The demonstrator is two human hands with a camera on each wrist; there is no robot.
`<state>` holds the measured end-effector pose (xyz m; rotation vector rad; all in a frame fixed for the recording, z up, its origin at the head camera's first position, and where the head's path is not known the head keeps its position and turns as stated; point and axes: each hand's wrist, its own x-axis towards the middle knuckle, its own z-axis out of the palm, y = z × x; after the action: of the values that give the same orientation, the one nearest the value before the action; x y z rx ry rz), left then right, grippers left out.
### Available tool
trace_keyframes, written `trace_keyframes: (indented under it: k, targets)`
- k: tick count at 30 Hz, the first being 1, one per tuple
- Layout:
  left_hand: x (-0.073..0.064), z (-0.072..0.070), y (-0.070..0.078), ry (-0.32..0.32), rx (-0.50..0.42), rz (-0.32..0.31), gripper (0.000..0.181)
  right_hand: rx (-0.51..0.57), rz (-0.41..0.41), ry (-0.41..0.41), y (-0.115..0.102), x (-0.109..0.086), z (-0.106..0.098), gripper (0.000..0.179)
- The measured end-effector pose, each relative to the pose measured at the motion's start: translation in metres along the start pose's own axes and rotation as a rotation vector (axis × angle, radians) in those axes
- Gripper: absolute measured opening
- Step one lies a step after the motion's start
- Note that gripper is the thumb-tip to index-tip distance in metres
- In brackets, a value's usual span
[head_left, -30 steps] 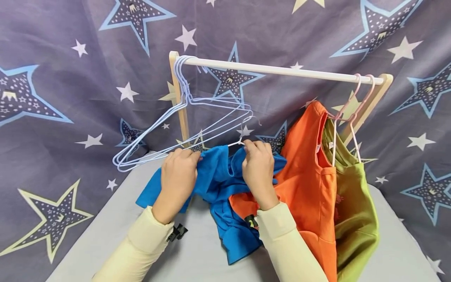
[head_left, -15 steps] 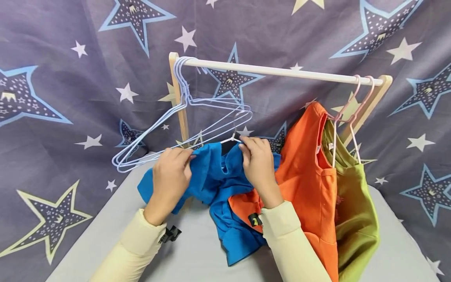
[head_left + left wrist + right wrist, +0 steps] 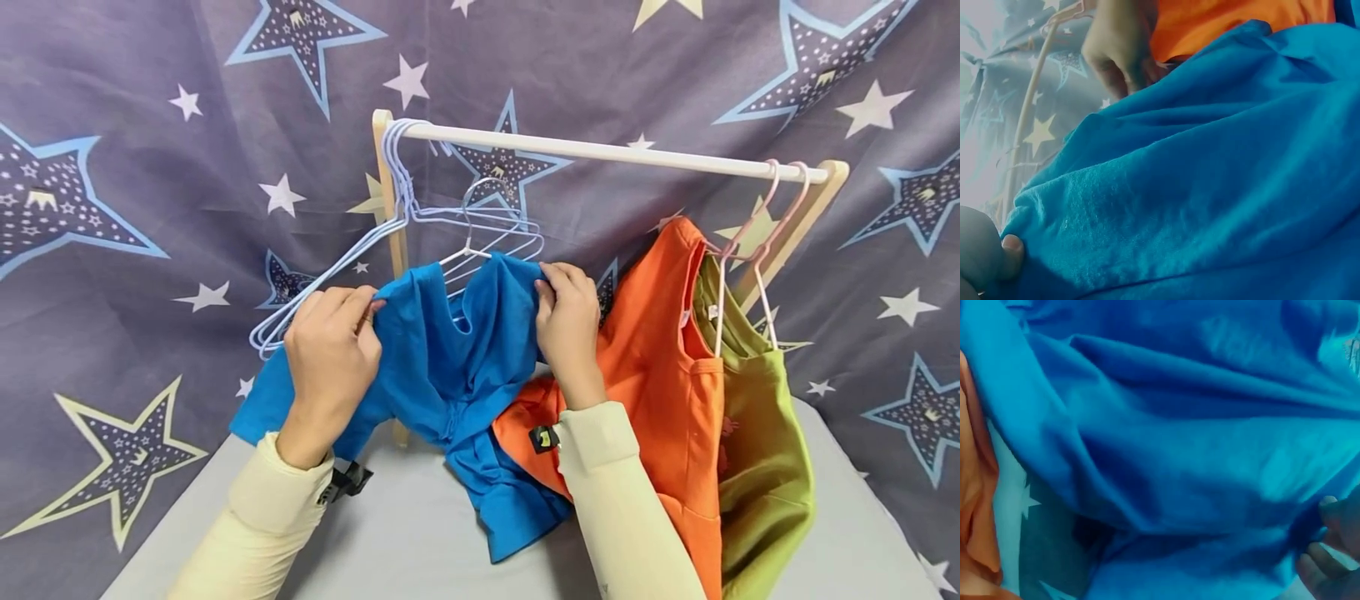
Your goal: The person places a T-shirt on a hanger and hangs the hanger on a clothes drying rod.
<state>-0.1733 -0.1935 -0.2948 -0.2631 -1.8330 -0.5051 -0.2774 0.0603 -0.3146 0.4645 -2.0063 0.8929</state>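
A blue short-sleeved shirt (image 3: 420, 333) hangs between both hands in the head view, its lower part trailing down to the table. Inside its neckline sits a white hanger (image 3: 467, 251), with the metal hook upright above the collar. My left hand (image 3: 333, 350) pinches the shirt's left shoulder, thumb in front, as the left wrist view also shows on the blue cloth (image 3: 1166, 206). At the opposite shoulder, my right hand (image 3: 570, 329) pinches the cloth between thumb and fingers. The hanger's arm ends are hidden under the fabric.
A rack with a white rail (image 3: 600, 150) stands behind. Several lilac hangers (image 3: 401, 212) hang at its left end. To the right, an orange garment (image 3: 660, 375) and an olive-green one (image 3: 765, 433) hang on pink hangers. A grey-covered table (image 3: 427, 533) lies below.
Both hands have raised the blue shirt and hanger up and leftward. The hands are farther apart, the shirt is spread wider, and the hook stands higher, closer to the rail.
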Motion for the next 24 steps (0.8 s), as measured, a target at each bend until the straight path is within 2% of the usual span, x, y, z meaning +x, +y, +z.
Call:
trace_keyframes:
  k: [3,8,12,15,18,21,24]
  targets:
    - [0.001,-0.003,-0.002,0.018,-0.009,0.015,0.016,0.000,-0.027,0.030,0.006,0.000,0.003,0.016]
    - [0.003,-0.006,-0.005,0.021,-0.019,0.012,0.016,0.025,-0.116,0.114,0.016,-0.005,0.006,0.011]
    - [0.000,-0.006,-0.008,-0.003,-0.017,0.003,0.015,0.040,-0.122,0.144,0.024,-0.010,0.005,0.012]
    - [-0.003,-0.009,-0.012,-0.004,-0.010,-0.021,0.015,0.014,-0.067,0.155,0.032,-0.013,0.001,0.012]
    - [-0.004,-0.013,-0.017,0.003,-0.003,-0.044,0.015,0.013,0.002,0.115,0.039,-0.015,-0.003,0.015]
    - [-0.005,-0.015,-0.021,0.007,0.002,-0.052,0.014,0.091,0.079,0.029,0.043,-0.017,-0.006,0.026]
    - [-0.006,-0.016,-0.023,0.011,0.006,-0.060,0.014,0.194,0.212,-0.016,0.044,-0.018,-0.007,0.034]
